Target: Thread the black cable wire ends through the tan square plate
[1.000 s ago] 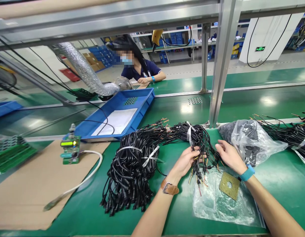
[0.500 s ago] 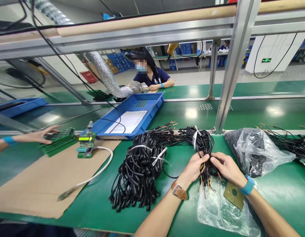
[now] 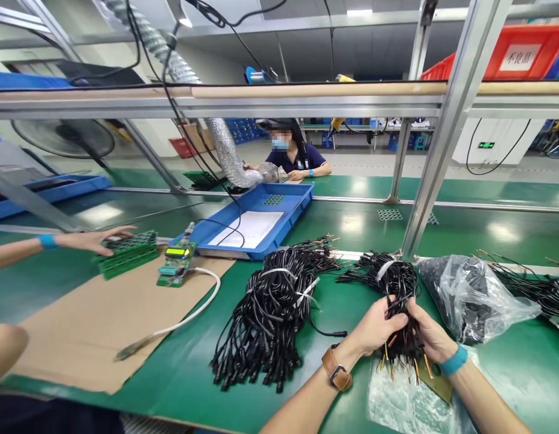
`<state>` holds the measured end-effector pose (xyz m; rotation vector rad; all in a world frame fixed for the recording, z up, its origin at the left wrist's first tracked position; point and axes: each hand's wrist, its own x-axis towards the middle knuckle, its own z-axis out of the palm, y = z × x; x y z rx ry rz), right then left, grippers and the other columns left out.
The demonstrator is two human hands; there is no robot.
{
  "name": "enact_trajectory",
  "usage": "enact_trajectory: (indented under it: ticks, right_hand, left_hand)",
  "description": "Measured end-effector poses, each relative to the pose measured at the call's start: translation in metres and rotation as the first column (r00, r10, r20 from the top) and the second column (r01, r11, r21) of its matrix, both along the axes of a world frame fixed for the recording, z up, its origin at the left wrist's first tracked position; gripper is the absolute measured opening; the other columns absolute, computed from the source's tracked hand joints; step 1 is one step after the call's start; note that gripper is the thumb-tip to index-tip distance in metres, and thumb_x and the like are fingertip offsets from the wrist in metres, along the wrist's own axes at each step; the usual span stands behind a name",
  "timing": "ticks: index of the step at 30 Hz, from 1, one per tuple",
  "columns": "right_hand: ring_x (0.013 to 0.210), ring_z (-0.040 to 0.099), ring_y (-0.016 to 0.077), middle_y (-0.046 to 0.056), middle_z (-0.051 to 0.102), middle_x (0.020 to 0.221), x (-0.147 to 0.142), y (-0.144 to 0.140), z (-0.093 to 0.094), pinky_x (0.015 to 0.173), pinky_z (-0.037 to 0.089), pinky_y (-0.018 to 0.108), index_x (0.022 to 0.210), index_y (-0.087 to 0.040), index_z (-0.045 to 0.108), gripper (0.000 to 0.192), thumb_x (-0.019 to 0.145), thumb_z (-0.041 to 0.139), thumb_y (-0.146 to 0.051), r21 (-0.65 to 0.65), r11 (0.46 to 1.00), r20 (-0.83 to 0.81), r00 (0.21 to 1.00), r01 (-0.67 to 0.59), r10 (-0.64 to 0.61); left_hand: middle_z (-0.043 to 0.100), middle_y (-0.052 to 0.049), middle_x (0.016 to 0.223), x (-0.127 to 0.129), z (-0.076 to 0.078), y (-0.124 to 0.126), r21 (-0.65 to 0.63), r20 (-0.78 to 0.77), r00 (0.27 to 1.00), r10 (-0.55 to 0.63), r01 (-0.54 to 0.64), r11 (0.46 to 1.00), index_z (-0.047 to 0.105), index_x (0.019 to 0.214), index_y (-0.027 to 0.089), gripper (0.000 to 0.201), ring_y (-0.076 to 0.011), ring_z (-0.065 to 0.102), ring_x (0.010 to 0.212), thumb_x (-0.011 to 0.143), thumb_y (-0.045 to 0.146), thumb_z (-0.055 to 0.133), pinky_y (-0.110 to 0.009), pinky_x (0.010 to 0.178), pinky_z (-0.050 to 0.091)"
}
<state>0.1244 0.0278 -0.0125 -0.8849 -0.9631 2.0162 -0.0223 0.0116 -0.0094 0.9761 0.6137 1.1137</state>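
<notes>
Left hand [image 3: 374,328], right hand [image 3: 430,337]: fingers clenched on tied black wire bundle [image 3: 397,289] | risk: bare coloured wire ends [image 3: 403,361] snagging clear plastic bag [image 3: 406,404], near right

The left hand [image 3: 374,328] and right hand [image 3: 430,337] close over the small wire bundle [image 3: 397,286], so the stretch of wires inside the grip is hidden and how the fingers pinch them cannot be told; the brass plate [image 3: 437,383] shows only a corner from under the right wrist; the clear plastic bag [image 3: 406,404] runs off the near edge; the contents of the grey bag [image 3: 469,295] are a dark blur through the film; the cables at far right [image 3: 541,289] are cut by the frame; a co-worker's arm [image 3: 17,250] enters from the left edge; the label on the red bin [image 3: 518,57] is too small to read.
</notes>
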Motion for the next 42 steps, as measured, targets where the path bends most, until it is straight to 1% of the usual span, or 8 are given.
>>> enact_trajectory:
  ticks: [5, 10, 15, 19, 24, 29, 35, 42]
  right_hand:
    - [0.081, 0.073, 0.0248, 0.008, 0.077, 0.088, 0.001, 0.003, -0.002, 0.08, 0.058, 0.037, 0.091, -0.016, 0.073, 0.031, 0.077, 0.082, -0.042, -0.06, 0.997, -0.015, 0.998, 0.055, -0.056]
    - [0.073, 0.073, 0.022, 0.006, 0.077, 0.083, -0.001, 0.004, 0.002, 0.073, 0.057, 0.032, 0.092, -0.016, 0.071, 0.027, 0.07, 0.082, -0.028, -0.054, 0.995, -0.06, 0.994, 0.085, -0.088]
    - [0.084, 0.072, 0.0238, 0.007, 0.075, 0.089, 0.011, 0.012, 0.018, 0.085, 0.055, 0.041, 0.1, -0.016, 0.065, 0.026, 0.077, 0.068, -0.029, -0.097, 0.994, -0.208, 0.978, -0.057, 0.036]
    - [0.063, 0.062, 0.0136, -0.001, 0.062, 0.072, 0.027, 0.02, 0.024, 0.072, 0.054, 0.03, 0.1, -0.014, 0.064, 0.024, 0.081, 0.065, -0.029, -0.047, 0.998, -0.24, 0.97, -0.05, 0.037]
    - [0.041, 0.031, 0.0042, -0.009, 0.042, 0.056, 0.029, 0.015, 0.034, 0.043, 0.035, 0.019, 0.094, -0.01, 0.067, 0.025, 0.075, 0.075, -0.023, 0.077, 0.995, -0.176, 0.981, -0.065, 0.078]
    - [0.041, 0.032, 0.0055, -0.007, 0.047, 0.052, 0.047, -0.016, 0.071, 0.042, 0.032, 0.021, 0.095, -0.01, 0.071, 0.033, 0.069, 0.081, -0.027, 0.272, 0.962, -0.09, 0.994, -0.032, 0.058]
    - [0.038, 0.027, 0.007, 0.001, 0.058, 0.052, 0.113, -0.078, 0.11, 0.038, 0.029, 0.027, 0.087, -0.018, 0.073, 0.035, 0.063, 0.079, -0.043, 0.45, 0.818, -0.095, 0.93, 0.359, -0.356]
    - [0.039, 0.033, 0.0109, 0.002, 0.046, 0.045, 0.2, -0.1, 0.164, 0.042, 0.025, 0.034, 0.09, -0.02, 0.08, 0.024, 0.069, 0.074, -0.032, 0.684, 0.422, -0.156, 0.685, 0.595, -0.712]
  left_hand:
    - [0.069, -0.009, 0.102, 0.0, -0.005, 0.004, 0.142, -0.129, 0.99, 0.051, -0.032, 0.989, 0.07, 0.104, 0.015, 0.038, -0.025, 0.062, 0.101, 0.074, 0.034, 0.085, -0.034, 0.095, 0.048]
    - [0.067, -0.01, 0.113, -0.024, 0.016, 0.003, 0.19, -0.201, 0.949, -0.243, 0.281, 0.941, 0.065, 0.122, 0.017, 0.06, -0.0259, 0.063, 0.107, 0.074, 0.048, 0.083, -0.036, 0.099, 0.048]
    - [0.068, -0.015, 0.117, -0.045, 0.026, 0.003, 0.135, -0.28, 0.857, -0.432, 0.481, 0.866, 0.065, 0.126, 0.015, 0.065, -0.0276, 0.065, 0.11, 0.077, 0.057, 0.078, -0.038, 0.101, 0.047]
    - [0.074, -0.018, 0.101, -0.051, 0.012, 0.017, 0.106, -0.345, 0.898, -0.273, 0.326, 0.939, 0.073, 0.103, 0.011, 0.057, -0.0245, 0.069, 0.092, 0.079, 0.063, 0.073, -0.035, 0.087, 0.051]
    - [0.068, -0.006, 0.068, -0.052, -0.006, 0.036, 0.085, -0.338, 0.941, 0.01, 0.019, 0.996, 0.069, 0.084, 0.014, 0.049, -0.0168, 0.061, 0.065, 0.078, 0.063, 0.074, -0.027, 0.065, 0.046]
    - [0.059, -0.001, 0.058, -0.045, -0.006, 0.035, 0.125, -0.335, 0.942, -0.006, 0.051, 0.991, 0.069, 0.083, 0.013, 0.05, -0.0144, 0.053, 0.058, 0.078, 0.063, 0.073, -0.025, 0.061, 0.038]
    - [0.059, -0.001, 0.061, -0.041, -0.01, 0.032, 0.093, -0.339, 0.941, 0.005, 0.028, 0.995, 0.069, 0.08, 0.013, 0.05, -0.0138, 0.053, 0.061, 0.078, 0.064, 0.073, -0.025, 0.064, 0.039]
    - [0.056, 0.001, 0.059, -0.035, -0.033, 0.048, 0.013, -0.411, 0.896, 0.167, -0.177, 0.984, 0.067, 0.08, 0.013, 0.054, -0.0122, 0.05, 0.054, 0.07, 0.066, 0.072, -0.024, 0.054, 0.04]
